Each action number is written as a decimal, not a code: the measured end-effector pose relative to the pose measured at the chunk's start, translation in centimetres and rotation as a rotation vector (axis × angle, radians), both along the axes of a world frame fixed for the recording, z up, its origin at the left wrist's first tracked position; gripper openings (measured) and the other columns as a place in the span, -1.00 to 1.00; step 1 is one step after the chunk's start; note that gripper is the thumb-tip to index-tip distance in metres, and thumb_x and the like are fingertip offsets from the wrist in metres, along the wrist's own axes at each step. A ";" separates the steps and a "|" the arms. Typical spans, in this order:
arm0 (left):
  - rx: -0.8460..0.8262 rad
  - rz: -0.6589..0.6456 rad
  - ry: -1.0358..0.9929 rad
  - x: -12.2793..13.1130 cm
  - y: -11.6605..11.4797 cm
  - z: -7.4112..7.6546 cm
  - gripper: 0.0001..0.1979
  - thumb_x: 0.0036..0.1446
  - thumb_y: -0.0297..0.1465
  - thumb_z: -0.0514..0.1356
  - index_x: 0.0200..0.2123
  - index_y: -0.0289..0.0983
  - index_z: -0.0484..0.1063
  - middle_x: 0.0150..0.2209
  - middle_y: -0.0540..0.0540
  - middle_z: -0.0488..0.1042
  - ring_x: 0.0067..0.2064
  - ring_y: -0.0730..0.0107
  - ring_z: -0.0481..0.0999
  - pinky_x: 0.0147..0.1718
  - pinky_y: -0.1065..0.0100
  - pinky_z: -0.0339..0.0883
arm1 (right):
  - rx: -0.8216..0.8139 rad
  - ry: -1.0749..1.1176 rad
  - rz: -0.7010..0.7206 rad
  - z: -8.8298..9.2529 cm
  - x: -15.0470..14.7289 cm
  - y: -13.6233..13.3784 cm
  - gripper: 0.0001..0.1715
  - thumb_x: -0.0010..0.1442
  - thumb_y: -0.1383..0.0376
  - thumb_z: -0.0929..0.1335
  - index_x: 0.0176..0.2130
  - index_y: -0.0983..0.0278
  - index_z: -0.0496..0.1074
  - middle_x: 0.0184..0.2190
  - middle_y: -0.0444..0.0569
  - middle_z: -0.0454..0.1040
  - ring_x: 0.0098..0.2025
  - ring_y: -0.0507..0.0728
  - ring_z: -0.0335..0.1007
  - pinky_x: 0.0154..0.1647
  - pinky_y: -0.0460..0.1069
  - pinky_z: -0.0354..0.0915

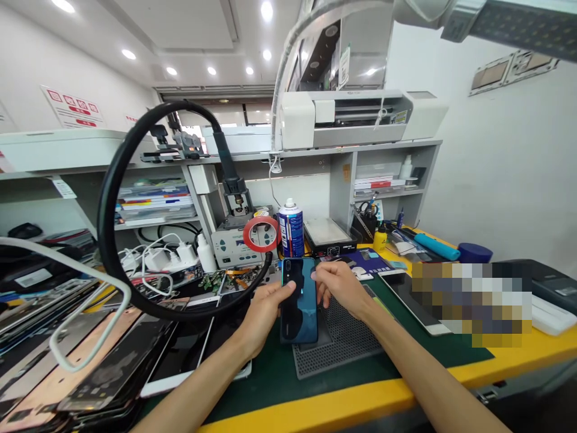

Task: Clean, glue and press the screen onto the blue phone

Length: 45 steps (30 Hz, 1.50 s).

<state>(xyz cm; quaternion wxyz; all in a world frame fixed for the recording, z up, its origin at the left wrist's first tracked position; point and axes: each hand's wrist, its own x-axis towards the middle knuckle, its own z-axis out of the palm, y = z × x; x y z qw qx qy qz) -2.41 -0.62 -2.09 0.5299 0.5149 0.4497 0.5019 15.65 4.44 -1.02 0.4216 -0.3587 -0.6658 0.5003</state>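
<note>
A blue, glossy smartphone (301, 322) is held up over the bench, its back with the camera lenses turned toward me. My left hand (265, 308) grips it along the left edge, thumb lying across the back. At the upper right edge of the phone is my right hand (339, 285), fingers curled in and thumb and forefinger pinched together at that edge. Whatever sits between those fingertips, if anything, is too small to make out. Beneath the phone lies a grey perforated mat (342, 340) on the green bench surface (265, 391).
Stacks of phone parts (103, 367) crowd the left, below a looped black hose (104, 210). Behind the phone stand a blue spray can (291, 231), red tape roll (247, 234) and heating plate (329, 234). A white-framed screen (415, 300) lies right, beside a blurred patch.
</note>
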 end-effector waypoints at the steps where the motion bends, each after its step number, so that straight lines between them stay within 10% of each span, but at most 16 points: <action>1: -0.006 0.006 -0.002 -0.1 0.0 0.0 -0.63 0.12 -0.11 0.28 -0.52 -0.28 0.44 -0.53 0.00 0.42 -0.49 0.41 0.32 -0.44 0.36 0.17 | 0.000 -0.002 0.000 0.0 0.0 0.0 -0.68 0.12 0.23 0.32 -0.61 0.25 0.28 -0.72 -0.15 0.41 -0.71 0.03 0.34 -0.70 -0.12 0.21; 22: 0.251 0.191 0.250 -1.0 0.8 -0.5 -0.42 0.15 0.06 0.16 -0.65 -0.23 0.10 -0.64 0.11 0.06 -0.54 0.52 0.02 -0.53 0.36 -0.10 | -0.079 -0.167 0.011 -0.2 -1.0 -1.0 -0.43 0.06 -0.17 0.42 -0.55 0.20 0.28 -0.70 -0.16 0.37 -0.68 0.08 0.34 -0.59 -0.05 0.27; 35: 0.100 0.087 0.207 -0.7 1.2 -0.7 -0.27 0.01 0.36 -0.08 -0.68 -0.20 0.20 -0.71 -0.04 0.29 -0.66 0.33 0.36 -0.64 0.30 0.23 | -0.286 -0.015 0.090 -0.5 -0.8 -0.4 -0.45 0.06 -0.17 0.44 -0.48 0.23 0.36 -0.60 -0.07 0.42 -0.60 0.10 0.34 -0.61 -0.03 0.27; 45: 0.108 -0.177 0.252 -2.7 1.1 1.7 -0.26 0.08 0.27 -0.08 -0.44 -0.32 0.41 -0.54 -0.18 0.49 -0.64 0.39 0.41 -0.61 0.31 0.36 | -0.248 0.018 -0.111 -1.2 -0.3 1.2 -0.63 0.00 -0.01 0.47 -0.36 0.23 0.60 -0.14 0.10 0.65 0.08 0.41 0.49 0.09 0.14 0.42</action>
